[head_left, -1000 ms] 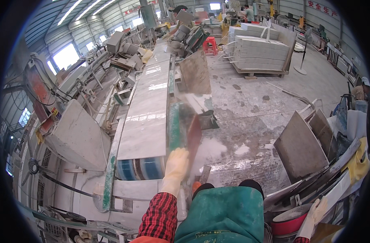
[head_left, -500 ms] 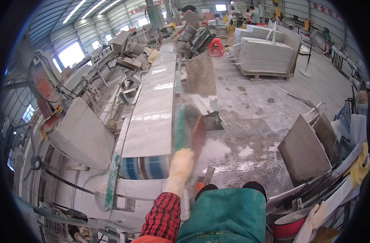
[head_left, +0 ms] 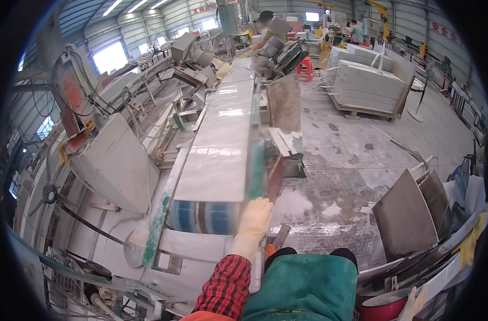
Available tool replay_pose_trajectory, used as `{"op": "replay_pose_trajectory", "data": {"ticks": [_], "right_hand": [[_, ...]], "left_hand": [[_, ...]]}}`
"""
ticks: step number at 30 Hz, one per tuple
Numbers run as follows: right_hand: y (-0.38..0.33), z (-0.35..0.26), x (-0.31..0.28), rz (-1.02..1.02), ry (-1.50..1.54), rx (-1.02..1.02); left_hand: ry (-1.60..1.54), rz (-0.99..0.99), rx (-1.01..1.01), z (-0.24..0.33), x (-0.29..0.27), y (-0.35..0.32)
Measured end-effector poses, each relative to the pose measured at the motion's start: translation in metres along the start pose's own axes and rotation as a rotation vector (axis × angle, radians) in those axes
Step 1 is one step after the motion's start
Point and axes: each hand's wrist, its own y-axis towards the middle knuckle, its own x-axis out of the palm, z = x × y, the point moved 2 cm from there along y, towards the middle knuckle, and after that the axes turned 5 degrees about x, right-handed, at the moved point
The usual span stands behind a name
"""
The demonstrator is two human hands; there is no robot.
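My left hand (head_left: 256, 218), in a cream rubber glove, lies at the near end of a green side rail (head_left: 256, 170). Its fingers point forward, with nothing seen in them. Just left of it, a long pale polished stone slab (head_left: 217, 171) rests on a conveyor, above the blue-and-brown belt end (head_left: 205, 216). Low at the right edge, my right hand (head_left: 415, 306) wears a similar glove. Only part of it shows, fingers raised and apart, beside a red bucket (head_left: 384, 310) and a white strip (head_left: 439, 278); whether it touches the strip is unclear.
A green apron (head_left: 308, 283) covers my front. Brown boards (head_left: 406, 216) lean at right. Beyond stands a pallet of white slabs (head_left: 368, 83) near a red stool (head_left: 305, 69). A large pale stone piece (head_left: 115, 163) leans at left. Another person (head_left: 266, 32) is beyond the conveyor.
The view has turned a little to the left and up, so the scene sits farther right and lower. My left hand stays by the rail end; my right hand sits lower in view.
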Motion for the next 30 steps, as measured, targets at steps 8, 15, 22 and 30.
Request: {"op": "replay_pose_trajectory", "data": {"ticks": [8, 15, 22, 30], "right_hand": [[0.008, 0.015, 0.022, 0.004, 0.930, 0.076], [0.035, -0.023, -0.023, -0.176, -0.588, 0.012], [0.128, 0.106, 0.058, 0.297, -0.082, -0.063], [0.138, 0.081, 0.035, 0.215, -0.123, 0.050]], "left_hand": [[-0.004, 0.010, -0.008, -0.003, 0.001, -0.002], [0.035, 0.059, 0.051, 0.004, -0.001, 0.006], [0.044, 0.015, 0.060, 0.002, 0.007, 0.004], [0.073, -0.024, 0.051, 0.000, 0.009, 0.003]]}}
